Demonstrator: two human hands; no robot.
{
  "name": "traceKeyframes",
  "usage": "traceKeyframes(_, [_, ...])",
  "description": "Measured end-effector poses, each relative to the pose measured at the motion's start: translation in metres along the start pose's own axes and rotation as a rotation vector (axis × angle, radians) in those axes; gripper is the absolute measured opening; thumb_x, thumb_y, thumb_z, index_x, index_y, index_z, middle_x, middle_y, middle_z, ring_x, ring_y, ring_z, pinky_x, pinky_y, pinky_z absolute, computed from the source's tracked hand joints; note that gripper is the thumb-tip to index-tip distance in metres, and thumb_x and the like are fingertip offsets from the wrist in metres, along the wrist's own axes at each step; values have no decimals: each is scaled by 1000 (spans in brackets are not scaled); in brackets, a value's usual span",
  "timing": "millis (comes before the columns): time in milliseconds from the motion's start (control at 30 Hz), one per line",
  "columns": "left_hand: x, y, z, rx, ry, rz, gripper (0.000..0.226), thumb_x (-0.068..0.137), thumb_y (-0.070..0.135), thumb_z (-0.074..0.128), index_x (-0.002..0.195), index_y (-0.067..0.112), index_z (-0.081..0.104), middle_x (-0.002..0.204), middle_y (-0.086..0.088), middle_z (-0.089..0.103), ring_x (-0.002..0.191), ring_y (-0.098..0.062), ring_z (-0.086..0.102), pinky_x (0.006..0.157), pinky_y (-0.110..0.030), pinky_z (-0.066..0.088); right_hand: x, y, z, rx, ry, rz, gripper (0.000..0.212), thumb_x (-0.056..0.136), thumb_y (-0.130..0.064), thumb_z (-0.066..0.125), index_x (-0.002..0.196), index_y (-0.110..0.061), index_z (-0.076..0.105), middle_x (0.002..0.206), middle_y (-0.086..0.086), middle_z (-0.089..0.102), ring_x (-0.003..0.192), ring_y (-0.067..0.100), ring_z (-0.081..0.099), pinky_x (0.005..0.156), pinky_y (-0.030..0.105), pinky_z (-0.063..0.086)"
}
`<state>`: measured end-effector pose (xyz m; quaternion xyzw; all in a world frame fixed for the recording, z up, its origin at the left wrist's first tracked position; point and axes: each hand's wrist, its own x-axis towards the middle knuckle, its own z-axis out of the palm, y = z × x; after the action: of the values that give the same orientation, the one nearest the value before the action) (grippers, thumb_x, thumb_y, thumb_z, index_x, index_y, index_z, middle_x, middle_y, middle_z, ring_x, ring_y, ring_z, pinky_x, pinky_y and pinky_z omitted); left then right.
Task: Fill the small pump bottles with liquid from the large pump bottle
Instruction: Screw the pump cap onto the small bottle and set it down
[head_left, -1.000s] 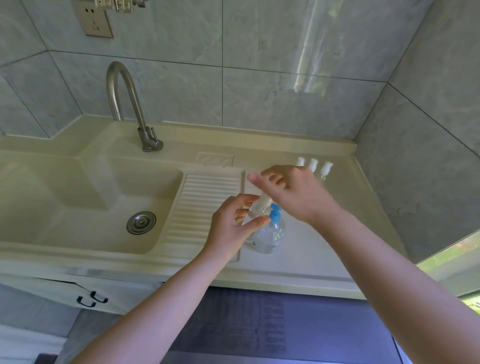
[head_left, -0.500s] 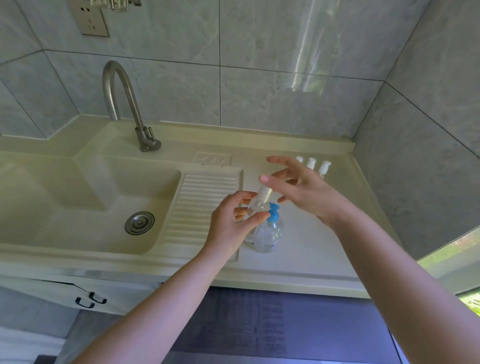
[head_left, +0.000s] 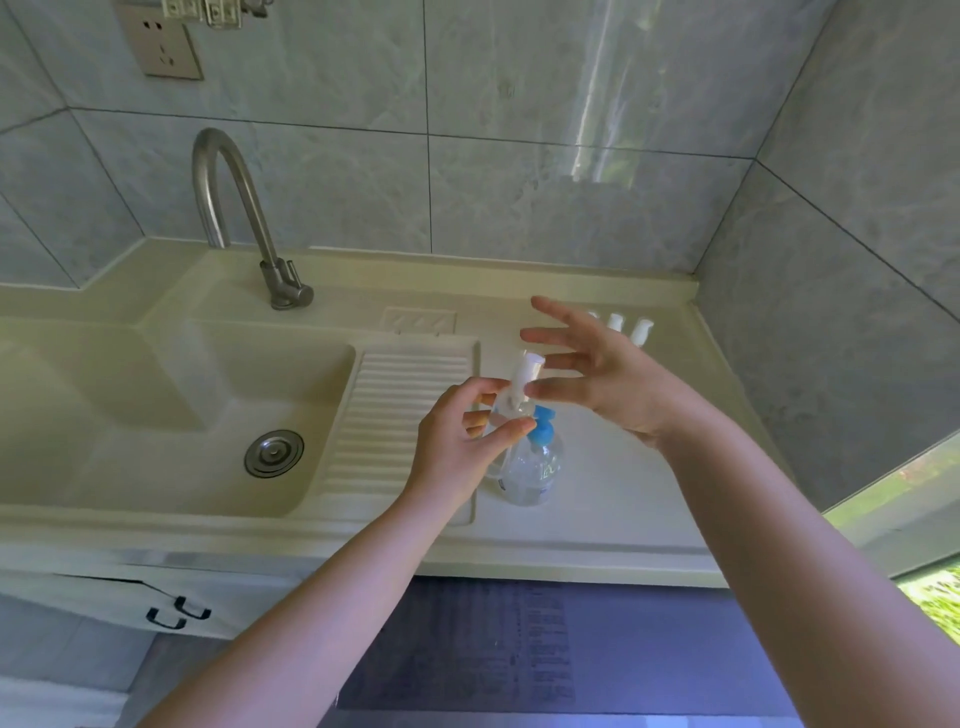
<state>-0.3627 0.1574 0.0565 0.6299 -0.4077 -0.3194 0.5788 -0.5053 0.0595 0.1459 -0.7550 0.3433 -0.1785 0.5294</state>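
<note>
The right hand (head_left: 597, 374), earlier closed on the small bottle (head_left: 522, 387) above the big bottle (head_left: 532, 462), now spreads wide, while the left hand (head_left: 462, 441) still pinches it.

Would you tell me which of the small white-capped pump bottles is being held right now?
The small clear bottle with the white pump cap, gripped by the left hand; the other small white-capped bottles stand untouched by the back wall.
</note>
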Motion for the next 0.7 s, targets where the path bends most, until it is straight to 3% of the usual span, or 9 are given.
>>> traceKeyframes(100, [1,-2,0,-3,-15,-5,36,73,33,85,104,32,66,112,12,68,102,-10,65,92,-29,50,-2,4,0,8,24,-17,73,84,1,75,143,-30,46,112,-2,74,100,10,71,92,27,56])
traceKeyframes(200, [0,-3,2,-14,-18,-15,38,74,34,85,106,31,66,113,11,68,102,-12,66,94,-35,53,-2,4,9,-126,174,-52,66,75,-14,86,133,-28,58,92,0,71,81,6,71,82,23,57])
traceKeyframes(300, [0,-1,3,-12,-20,-16,35,76,33,84,106,32,66,113,12,69,102,-11,66,96,-37,53,-4,4,9,-88,118,-35,76,74,-24,87,139,-35,52,110,-9,66,93,2,67,81,19,55])
traceKeyframes(367, [-1,0,0,-16,-26,-12,34,76,33,84,105,31,66,112,11,69,102,-12,67,97,-39,52,-5,5,4,22,4,-26,78,80,-14,82,146,-34,45,127,-13,65,109,3,66,90,21,55])
traceKeyframes(433, [-3,0,-2,-5,-42,-8,36,74,36,84,105,31,66,112,11,69,102,-13,66,97,-40,52,-5,5,3,90,-12,-41,69,84,-1,76,143,-26,51,120,-4,72,109,9,68,94,25,54])
traceKeyframes(533, [-6,1,-2,-1,-45,-14,36,74,35,84,106,32,66,112,13,68,101,-10,66,95,-37,53,-3,5,11,21,112,-66,55,77,-6,83,126,-22,64,101,9,75,91,9,72,85,24,56])
traceKeyframes(600, [-9,1,-1,11,-43,-15,35,75,34,84,105,34,66,112,14,67,101,-8,65,94,-33,53,-2,5,13,-79,147,-64,58,73,-16,88,124,-28,64,99,4,74,87,7,71,83,24,55])
traceKeyframes(700, [-11,0,0,-7,-36,-27,34,75,32,84,104,32,67,110,13,68,99,-9,66,93,-32,53,-3,4,5,-74,25,-12,82,71,-22,89,141,-37,50,116,-11,71,104,3,68,93,25,54])
